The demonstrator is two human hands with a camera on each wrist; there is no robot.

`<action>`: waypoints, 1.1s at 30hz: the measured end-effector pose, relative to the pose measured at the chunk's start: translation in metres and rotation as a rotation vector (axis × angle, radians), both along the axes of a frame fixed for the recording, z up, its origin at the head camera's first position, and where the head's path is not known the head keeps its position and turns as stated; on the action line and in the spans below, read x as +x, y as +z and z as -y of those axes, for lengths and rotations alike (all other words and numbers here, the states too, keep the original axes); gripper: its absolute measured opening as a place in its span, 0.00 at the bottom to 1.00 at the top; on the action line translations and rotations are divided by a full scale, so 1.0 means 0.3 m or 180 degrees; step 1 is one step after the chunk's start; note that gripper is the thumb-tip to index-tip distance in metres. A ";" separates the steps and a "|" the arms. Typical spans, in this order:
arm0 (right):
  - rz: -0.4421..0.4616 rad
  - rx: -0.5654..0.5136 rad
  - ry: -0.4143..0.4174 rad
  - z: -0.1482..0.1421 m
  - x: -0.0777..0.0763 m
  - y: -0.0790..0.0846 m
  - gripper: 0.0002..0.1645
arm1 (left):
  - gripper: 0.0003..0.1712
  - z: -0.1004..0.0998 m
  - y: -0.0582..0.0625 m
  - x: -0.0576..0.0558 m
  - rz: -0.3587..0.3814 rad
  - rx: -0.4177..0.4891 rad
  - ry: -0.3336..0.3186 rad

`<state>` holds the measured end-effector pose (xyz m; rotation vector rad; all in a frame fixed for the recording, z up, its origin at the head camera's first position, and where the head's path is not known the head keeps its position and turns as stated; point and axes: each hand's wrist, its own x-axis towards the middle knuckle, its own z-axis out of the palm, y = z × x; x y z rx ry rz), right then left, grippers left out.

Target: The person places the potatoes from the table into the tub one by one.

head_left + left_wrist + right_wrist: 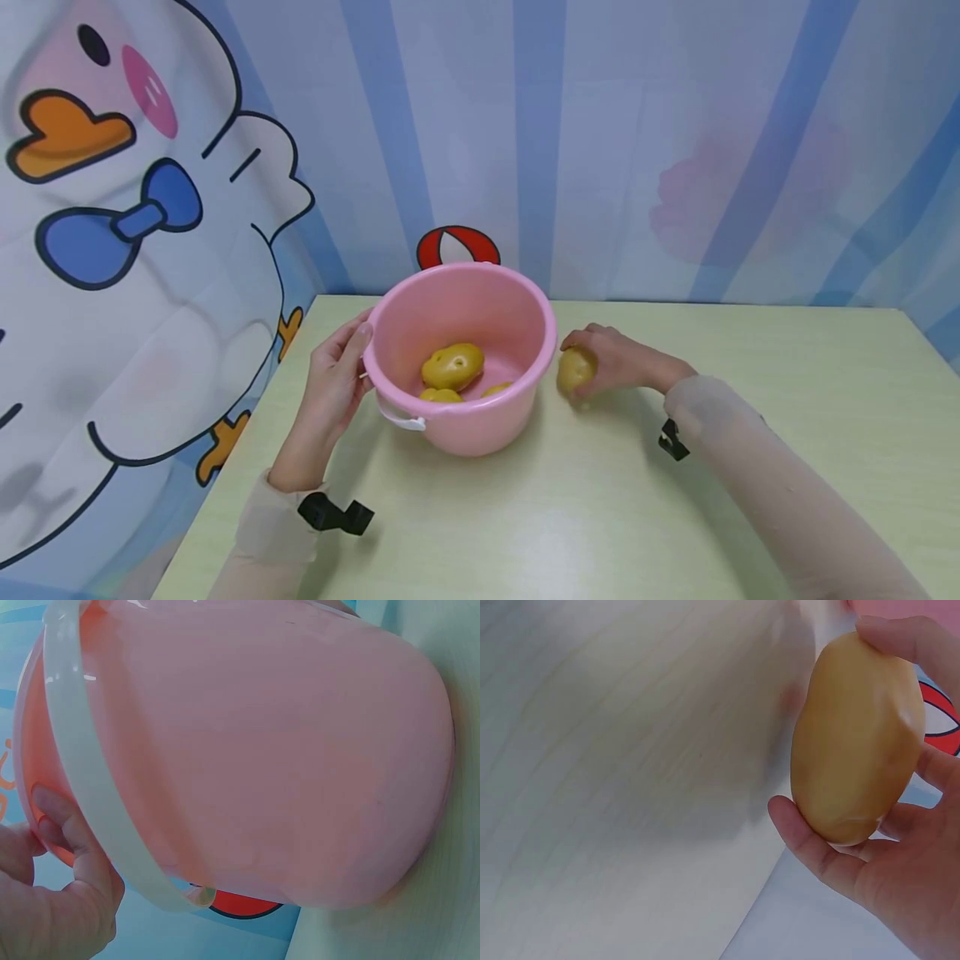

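Observation:
A pink bucket (472, 429) with a white handle (94, 772) stands on the table, tipped slightly toward me. Inside it lie a yellow potato (453, 366) and parts of two more, mostly hidden by the near rim. My left hand (337, 375) grips the bucket's left rim, fingers and thumb on either side of the edge. Just right of the bucket, my right hand (618, 360) holds another potato (859, 739) between thumb and fingers. In the right wrist view that potato appears slightly above the table surface.
The pale table (795, 392) extends to the right and in front of the bucket. A cartoon-printed curtain (600, 150) hangs close behind the table and along its left side. Each sleeve carries a small black wrist device (335, 513).

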<state>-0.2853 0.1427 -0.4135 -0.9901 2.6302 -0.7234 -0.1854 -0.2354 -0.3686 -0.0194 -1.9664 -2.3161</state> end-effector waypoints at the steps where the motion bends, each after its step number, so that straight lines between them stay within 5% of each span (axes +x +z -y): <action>1: -0.0007 -0.0014 0.0008 -0.003 0.000 0.003 0.40 | 0.29 0.000 0.000 0.000 0.0005 0.0006 -0.0002; 20: 0.0023 -0.0198 -0.0090 -0.060 0.002 0.145 0.38 | 0.29 -0.001 0.010 0.004 0.0091 -0.0109 0.0023; 33: -0.0244 -0.0286 0.0002 -0.078 0.019 0.252 0.38 | 0.30 -0.001 0.005 0.002 0.0056 -0.0070 0.0003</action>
